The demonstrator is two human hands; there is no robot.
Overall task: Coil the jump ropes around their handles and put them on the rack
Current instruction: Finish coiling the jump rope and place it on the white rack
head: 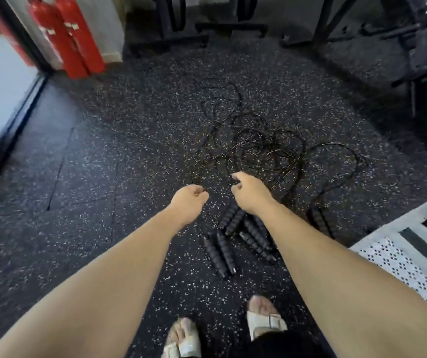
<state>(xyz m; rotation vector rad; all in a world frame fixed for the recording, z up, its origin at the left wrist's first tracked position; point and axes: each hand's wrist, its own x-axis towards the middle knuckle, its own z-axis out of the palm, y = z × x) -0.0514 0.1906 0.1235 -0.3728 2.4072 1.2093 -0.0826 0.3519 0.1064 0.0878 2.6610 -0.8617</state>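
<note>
Step seems untangling; coiling not begun. Left hand (190, 200) pinches cord (211, 215) from handles (226, 251); right hand (248, 192) curled, hold unclear. Next: draw cord free of tangle (258, 151).

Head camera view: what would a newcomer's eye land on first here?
A tangle of black jump ropes sprawls on the speckled floor, their ribbed handles bunched nearer the feet. Both arms reach toward it, the left hand and right hand curled. Red fire extinguishers stand top left.
</note>
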